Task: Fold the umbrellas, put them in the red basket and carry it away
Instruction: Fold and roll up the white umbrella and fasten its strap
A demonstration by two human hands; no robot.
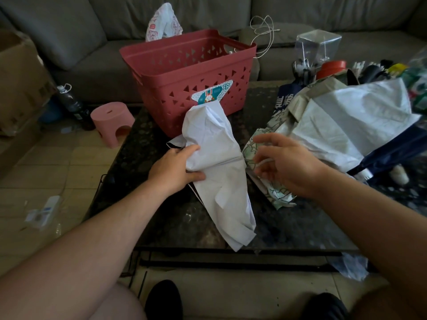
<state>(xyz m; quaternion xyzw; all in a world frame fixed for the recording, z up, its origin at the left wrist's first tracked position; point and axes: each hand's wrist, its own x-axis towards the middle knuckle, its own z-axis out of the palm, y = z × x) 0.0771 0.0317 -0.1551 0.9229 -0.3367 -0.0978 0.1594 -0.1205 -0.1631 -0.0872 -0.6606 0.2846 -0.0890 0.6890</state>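
1. Umbrellas lie on the dark coffee table [161, 211]: a collapsed white umbrella [219, 162] stands at a slant near the table's front, its top against the label of the red basket [187, 72], its loose canopy trailing down over the front edge
2. Left hand [175, 167] grasps the white umbrella's crumpled fabric at mid-length, thumb on top and fingers below
3. Right hand [286, 165] hovers with fingers spread and curled, released, just over a green-patterned umbrella [256, 144] that lies beside the white one; whether the fingertips touch its fabric I cannot tell
4. Further right, a heap of umbrellas [346, 125] with silvery-white and navy canopies spreads across the table, touching the green-patterned one
5. Red basket stands on the table's far side, upright, with triangular holes in its walls; its inside looks bare as far as can be seen
6. Behind it a grey sofa [92, 31] carries a patterned bag [164, 21] and a white cable [263, 28]
7. On the tiled floor to the left stands a pink stool [112, 121]
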